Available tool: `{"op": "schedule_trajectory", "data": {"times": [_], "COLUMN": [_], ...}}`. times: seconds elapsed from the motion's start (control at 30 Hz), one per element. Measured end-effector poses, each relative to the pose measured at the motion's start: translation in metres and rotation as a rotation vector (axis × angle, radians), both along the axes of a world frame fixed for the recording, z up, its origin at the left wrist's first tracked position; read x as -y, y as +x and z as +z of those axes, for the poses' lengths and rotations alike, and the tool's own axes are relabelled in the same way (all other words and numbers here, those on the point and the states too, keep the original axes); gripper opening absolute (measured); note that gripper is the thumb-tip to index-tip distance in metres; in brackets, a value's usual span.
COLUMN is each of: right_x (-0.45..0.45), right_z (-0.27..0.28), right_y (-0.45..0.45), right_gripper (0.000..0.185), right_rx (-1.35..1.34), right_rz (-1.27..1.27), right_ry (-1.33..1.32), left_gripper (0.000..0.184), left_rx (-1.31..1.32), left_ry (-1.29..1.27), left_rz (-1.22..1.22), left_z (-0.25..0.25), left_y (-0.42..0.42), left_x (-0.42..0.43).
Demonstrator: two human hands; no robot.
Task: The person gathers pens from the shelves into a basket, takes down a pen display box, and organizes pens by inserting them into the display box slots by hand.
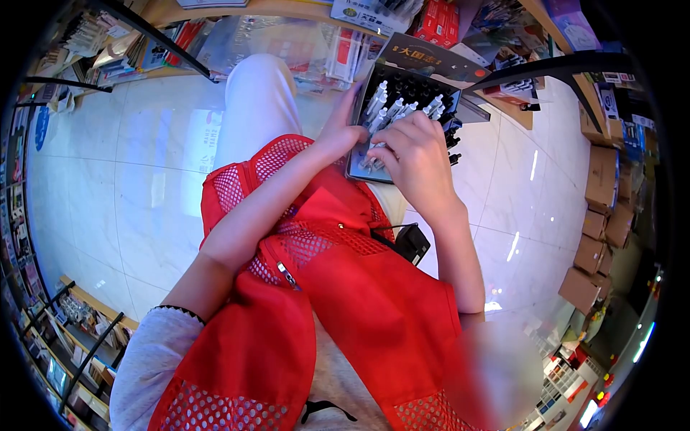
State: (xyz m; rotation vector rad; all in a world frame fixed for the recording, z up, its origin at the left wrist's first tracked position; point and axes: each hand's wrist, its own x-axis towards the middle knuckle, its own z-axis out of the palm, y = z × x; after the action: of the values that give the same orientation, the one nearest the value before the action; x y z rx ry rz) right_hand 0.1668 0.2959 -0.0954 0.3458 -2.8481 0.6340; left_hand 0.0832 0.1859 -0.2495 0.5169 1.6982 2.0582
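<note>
A display box of pens (352, 167) rests by my lap, its dark printed lid (424, 57) standing up at the back. White pens (394, 109) stand in its slots, and black pens (413, 85) fill the rows behind. My left hand (341, 135) grips the box's left side, with the fingers along the outside and the thumb near the rim. Over the front of the box, my right hand (417, 154) is bent with thumb and fingers pinched on a white pen (376, 146). The right hand partly hides that pen and the slots beneath it.
Shelves with packaged stationery (345, 54) and red boxes (437, 21) run along the front. A dark metal shelf bar (532, 70) juts in beside the box on the right. Cardboard boxes (602, 179) are stacked at far right. Tiled floor (144, 165) lies left.
</note>
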Motion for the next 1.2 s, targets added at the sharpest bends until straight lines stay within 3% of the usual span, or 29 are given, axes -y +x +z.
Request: {"op": "schedule_trajectory", "data": {"times": [0.2,0.3,0.4,0.5,0.6,0.8,1.2], "right_x": [-0.003,0.001,0.003,-0.006,-0.016,-0.024,-0.022], "right_z": [0.000,0.018,0.039,0.033,0.019,0.021,0.028], "right_y": [-0.002,0.002,0.002,-0.012,-0.028,-0.040,-0.049], "right_gripper": [0.012,0.018,0.035,0.056,0.067,0.074,0.076], "right_rx": [0.001,0.047,0.413,0.607,0.981,1.270,1.580], "right_rz": [-0.040,-0.272,-0.326,-0.133,0.021,0.133,-0.062], "right_ry": [-0.100,-0.226,-0.125,-0.066,-0.073,-0.130,-0.390], "left_gripper": [0.087,0.085,0.083,0.081,0.081,0.082,0.079], "left_rx": [-0.025,-0.054,-0.097,-0.214,-0.330,-0.292,-0.275], "left_ry": [-0.058,-0.069,-0.090,-0.149,-0.151,-0.178,-0.109], "left_rz": [0.018,0.021,0.051,0.085,0.087,0.072,0.052], "left_z": [0.007,0.022,0.029,0.030,0.033,0.036,0.032], "left_y": [0.001,0.004,0.009,0.012,0.014,0.013,0.009], "left_x": [0.002,0.003,0.000,-0.004,-0.003,-0.002,0.000]}}
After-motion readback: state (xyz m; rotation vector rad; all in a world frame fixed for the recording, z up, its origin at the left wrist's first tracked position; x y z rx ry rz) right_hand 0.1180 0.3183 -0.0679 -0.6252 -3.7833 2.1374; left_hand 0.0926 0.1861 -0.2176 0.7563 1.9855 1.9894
